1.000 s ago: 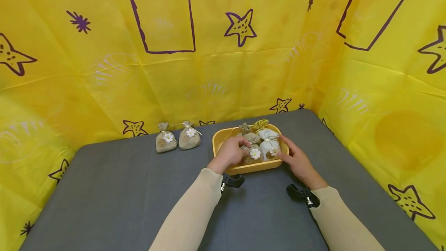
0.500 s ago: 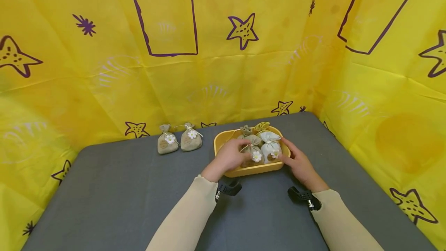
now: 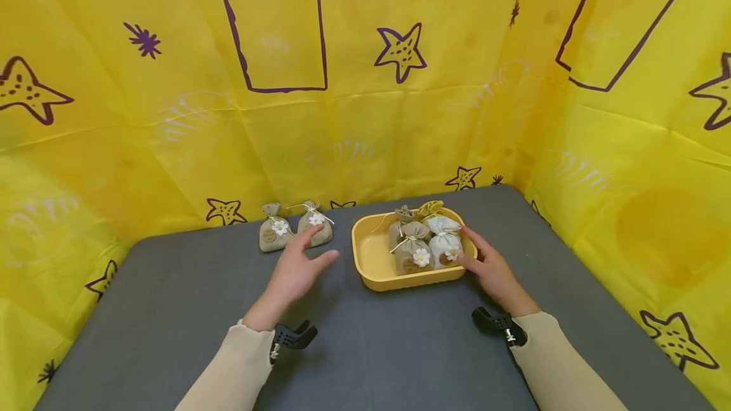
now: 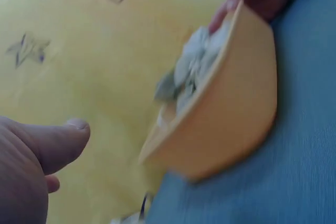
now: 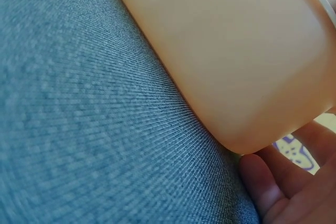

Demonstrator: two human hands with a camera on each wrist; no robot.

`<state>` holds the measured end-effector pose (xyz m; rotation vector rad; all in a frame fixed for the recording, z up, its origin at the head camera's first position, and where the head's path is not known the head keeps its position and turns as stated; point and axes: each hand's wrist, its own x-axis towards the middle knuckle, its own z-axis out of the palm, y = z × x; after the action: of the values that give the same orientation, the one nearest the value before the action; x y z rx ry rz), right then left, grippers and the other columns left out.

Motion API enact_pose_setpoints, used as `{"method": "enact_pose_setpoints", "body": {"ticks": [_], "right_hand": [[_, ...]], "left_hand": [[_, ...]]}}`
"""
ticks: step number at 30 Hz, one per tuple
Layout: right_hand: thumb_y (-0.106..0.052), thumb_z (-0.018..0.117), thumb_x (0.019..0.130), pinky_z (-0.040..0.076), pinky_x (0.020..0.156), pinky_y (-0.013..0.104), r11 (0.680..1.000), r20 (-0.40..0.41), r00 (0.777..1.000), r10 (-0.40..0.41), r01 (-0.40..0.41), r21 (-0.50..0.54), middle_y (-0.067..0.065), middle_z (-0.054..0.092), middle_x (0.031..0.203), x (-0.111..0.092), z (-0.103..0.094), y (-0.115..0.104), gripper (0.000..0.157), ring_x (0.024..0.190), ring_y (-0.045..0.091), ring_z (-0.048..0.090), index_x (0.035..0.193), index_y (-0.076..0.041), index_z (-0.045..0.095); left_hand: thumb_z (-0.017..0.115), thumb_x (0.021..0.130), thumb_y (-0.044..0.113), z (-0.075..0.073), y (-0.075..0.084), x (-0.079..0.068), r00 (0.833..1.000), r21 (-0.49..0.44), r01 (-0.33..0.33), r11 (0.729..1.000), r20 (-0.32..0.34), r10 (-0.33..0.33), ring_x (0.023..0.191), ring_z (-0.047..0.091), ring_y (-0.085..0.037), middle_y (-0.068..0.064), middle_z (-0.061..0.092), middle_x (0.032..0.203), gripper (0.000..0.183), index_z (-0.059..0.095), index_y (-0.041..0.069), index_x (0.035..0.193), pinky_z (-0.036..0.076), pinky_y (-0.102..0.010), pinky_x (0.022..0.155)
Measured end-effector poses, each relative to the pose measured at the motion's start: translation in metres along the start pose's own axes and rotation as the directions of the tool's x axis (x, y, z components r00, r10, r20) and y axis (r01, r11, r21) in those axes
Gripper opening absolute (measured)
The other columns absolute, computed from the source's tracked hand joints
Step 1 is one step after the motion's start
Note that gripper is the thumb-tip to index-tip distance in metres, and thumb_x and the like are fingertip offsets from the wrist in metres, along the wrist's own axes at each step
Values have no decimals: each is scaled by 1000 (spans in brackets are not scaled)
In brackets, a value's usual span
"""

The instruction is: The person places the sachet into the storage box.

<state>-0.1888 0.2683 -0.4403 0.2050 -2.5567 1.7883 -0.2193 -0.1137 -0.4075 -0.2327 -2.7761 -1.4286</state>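
The yellow plastic basket [image 3: 374,283] stands on the table, with several small drawstring sachets in its middle and right part. A beige sachet with a white flower [image 3: 412,252] is in front, next to a white sachet [image 3: 444,243]; a yellow one [image 3: 431,208] shows behind. My right hand [image 3: 492,271] holds the basket's right end, thumb by the front corner and fingers along the side. My left hand [image 3: 294,274] is in the air left of the basket, fingers extended and holding nothing. Beyond its fingertips lies a beige sachet [image 3: 321,234], partly covered by them; another beige sachet [image 3: 273,236] is beside it.
Grey cloth covers the table [image 3: 371,360]. A yellow patterned curtain [image 3: 354,119] rises right behind the table's back edge and along its right side. The basket's left part shows its bare floor.
My left hand has let go of the front beige sachet in the basket and moved left toward the two sachets on the table. My right hand stays at the basket.
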Motion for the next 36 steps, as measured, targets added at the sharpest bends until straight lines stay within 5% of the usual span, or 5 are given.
{"method": "enact_pose_setpoints", "body": {"ticks": [6,13,19,23,36], "right_hand": [[-14,60,100,28,109,57,1000,-2,1000,4,-4,-22,27,23,158,1,1,0,66,140,44,28,156,0,27],[-18,60,101,26,110,55,1000,-7,1000,14,-14,-24,22,22,160,9,-2,28,67,142,41,26,158,-6,26],[-21,61,101,26,110,55,1000,-19,1000,-22,22,-20,20,23,160,14,-2,42,68,142,39,27,158,-10,27],[-22,62,100,26,111,54,999,-19,999,-36,36,-10,19,23,160,13,-2,41,68,143,38,26,158,-10,28],[-21,61,101,28,110,53,1000,-20,1000,-7,6,-24,20,22,160,14,-2,41,68,142,39,27,158,-9,26]], "left_hand": [[74,91,40,-52,-47,-17,983,6,177,984,38,-177,134,38,-45,-22,22,158,80,34,17,156,41,-59,98],[74,92,30,-91,-89,-24,949,-316,313,896,86,-302,134,41,-42,-20,-4,163,92,15,15,161,46,-48,98],[72,94,28,-115,-115,-12,935,-405,351,844,94,-343,123,54,-38,-15,-10,164,91,12,20,162,53,-27,57],[69,96,29,-120,-126,3,937,-410,348,843,123,-327,124,53,-39,-12,-13,164,90,8,23,162,48,-26,48],[60,100,4,-94,-136,52,981,-512,190,838,125,-146,144,20,-42,-12,-16,163,82,7,16,162,51,-48,89]]}}
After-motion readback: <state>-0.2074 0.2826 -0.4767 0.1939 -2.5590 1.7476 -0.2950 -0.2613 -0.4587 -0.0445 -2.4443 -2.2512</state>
